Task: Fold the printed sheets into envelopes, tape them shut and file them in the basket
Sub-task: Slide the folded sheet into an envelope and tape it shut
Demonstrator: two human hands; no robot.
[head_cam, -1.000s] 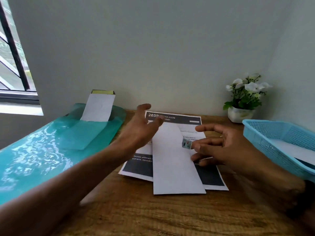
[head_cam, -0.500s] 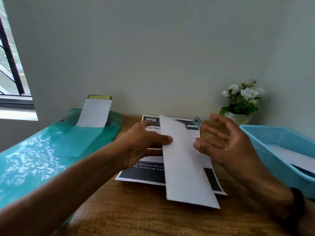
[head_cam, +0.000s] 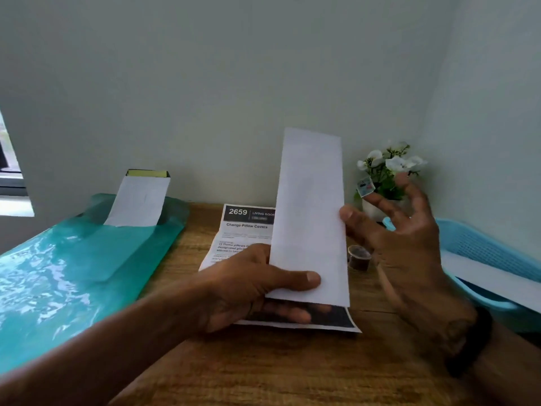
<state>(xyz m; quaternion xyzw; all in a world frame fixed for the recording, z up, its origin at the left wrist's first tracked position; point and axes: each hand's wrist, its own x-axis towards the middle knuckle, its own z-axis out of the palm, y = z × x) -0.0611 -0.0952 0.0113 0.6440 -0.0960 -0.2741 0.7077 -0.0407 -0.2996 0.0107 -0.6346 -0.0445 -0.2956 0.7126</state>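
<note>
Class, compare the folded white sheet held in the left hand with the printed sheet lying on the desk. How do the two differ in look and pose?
The folded sheet is narrow and shows plain white; the printed sheet is wider and shows text and dark bands. The folded sheet is lifted and stands nearly upright, gripped by the left hand; the printed sheet lies flat on the wooden desk. Both are paper.

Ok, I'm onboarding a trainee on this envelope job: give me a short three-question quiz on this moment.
1. True or false: the left hand grips the folded white sheet upright.
2. What sticks to a fingertip of the right hand? A) a coin B) a small sticker C) a paperclip
3. Fill in: the blue basket sits at the table's ___ side.

Key: 1 true; 2 B; 3 right.
</note>
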